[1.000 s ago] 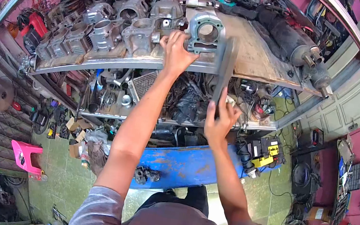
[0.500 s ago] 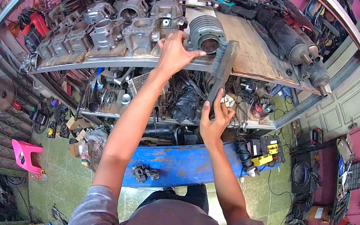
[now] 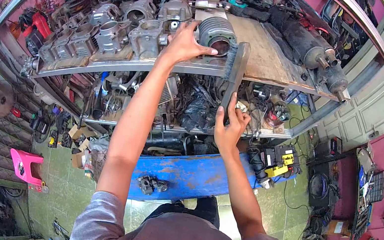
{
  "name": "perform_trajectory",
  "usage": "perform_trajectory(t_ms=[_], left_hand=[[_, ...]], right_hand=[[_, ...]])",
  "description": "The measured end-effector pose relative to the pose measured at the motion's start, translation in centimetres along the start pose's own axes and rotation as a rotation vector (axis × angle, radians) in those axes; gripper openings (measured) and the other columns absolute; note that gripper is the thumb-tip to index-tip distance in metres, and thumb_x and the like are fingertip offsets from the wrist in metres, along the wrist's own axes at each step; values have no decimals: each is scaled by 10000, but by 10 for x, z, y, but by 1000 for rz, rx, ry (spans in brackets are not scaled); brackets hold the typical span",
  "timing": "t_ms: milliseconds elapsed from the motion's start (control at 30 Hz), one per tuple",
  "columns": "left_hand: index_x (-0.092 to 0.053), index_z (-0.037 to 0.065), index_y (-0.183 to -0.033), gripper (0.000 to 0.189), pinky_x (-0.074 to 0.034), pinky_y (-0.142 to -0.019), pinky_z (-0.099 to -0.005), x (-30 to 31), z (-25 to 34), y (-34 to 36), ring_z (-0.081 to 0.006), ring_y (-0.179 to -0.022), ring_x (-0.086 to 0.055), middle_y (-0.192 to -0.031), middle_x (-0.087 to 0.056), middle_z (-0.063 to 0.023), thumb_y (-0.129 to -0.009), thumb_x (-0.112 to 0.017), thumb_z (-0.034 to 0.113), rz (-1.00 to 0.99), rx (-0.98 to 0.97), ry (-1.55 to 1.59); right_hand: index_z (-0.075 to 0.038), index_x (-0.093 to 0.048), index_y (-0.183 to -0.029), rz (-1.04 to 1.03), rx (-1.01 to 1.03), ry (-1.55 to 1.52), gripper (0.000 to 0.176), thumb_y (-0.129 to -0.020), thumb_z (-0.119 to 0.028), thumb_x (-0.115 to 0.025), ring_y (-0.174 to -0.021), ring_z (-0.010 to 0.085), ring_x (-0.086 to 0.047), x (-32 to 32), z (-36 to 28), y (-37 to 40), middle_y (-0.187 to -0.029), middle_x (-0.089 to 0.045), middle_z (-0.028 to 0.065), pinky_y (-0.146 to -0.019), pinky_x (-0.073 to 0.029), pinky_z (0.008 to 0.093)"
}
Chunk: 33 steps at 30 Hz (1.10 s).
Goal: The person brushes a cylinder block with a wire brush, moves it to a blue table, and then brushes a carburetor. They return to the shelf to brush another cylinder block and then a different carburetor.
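Note:
A finned metal engine cylinder lies on its side near the shelf's front edge, its round bore facing me. My left hand holds it from the left, thumb at the lower front rim and fingers along the side. In my right hand is the lower end of a long-handled brush, held upright. Its dark bristles face left, close beside the cylinder's right front edge. More grey cylinder blocks stand left of my left hand.
The wooden shelf top has a metal front edge. Mufflers lie at the right, with metal parts below on the lower shelf. A blue bench stands before me, bearing a small dark part and a yellow-black item.
My left hand has shifted slightly, its thumb now higher at the cylinder's rim. The brush stays beside the cylinder in my right hand. The whole view has moved a little.

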<state>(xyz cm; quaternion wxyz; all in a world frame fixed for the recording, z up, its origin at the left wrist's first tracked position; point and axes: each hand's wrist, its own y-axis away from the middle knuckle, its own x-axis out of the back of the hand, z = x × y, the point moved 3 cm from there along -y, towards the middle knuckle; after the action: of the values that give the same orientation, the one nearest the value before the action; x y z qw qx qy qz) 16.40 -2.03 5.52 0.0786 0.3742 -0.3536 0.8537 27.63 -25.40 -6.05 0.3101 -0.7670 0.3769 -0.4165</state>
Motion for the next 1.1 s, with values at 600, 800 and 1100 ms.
perform_trajectory(t_ms=[600,800,1100], left_hand=[[-423,38,-1440,1137,-349,-1082,-600,-20,-12,-4,-333,-1345,-503,-1428,-522,-136,-523,-995,391,152,-80,224],[-436,77,-1432,1079,-340,-1075,-590,-8,-9,8,-341,-1339,-508,-1399,-549,-129,-528,-984,290,117,-201,180],[-536,64,-1419,891,-449,-1078,-436,-8,-18,4,-328,-1252,-622,-1350,-646,-166,-668,-930,337,198,-204,218]], right_hand=[[-4,-585,-1412,13,71,45,562,-890,-180,-697,-687,229,-539,12,7,-40,-669,-580,99,-837,-332,382],[-46,-570,-1438,54,276,154,599,-876,-201,-704,-732,203,-584,9,-13,-89,-654,-657,70,-851,-325,410],[-53,-582,-1427,8,287,283,608,-859,-225,-715,-708,199,-601,-1,-14,-91,-616,-649,71,-836,-323,413]])
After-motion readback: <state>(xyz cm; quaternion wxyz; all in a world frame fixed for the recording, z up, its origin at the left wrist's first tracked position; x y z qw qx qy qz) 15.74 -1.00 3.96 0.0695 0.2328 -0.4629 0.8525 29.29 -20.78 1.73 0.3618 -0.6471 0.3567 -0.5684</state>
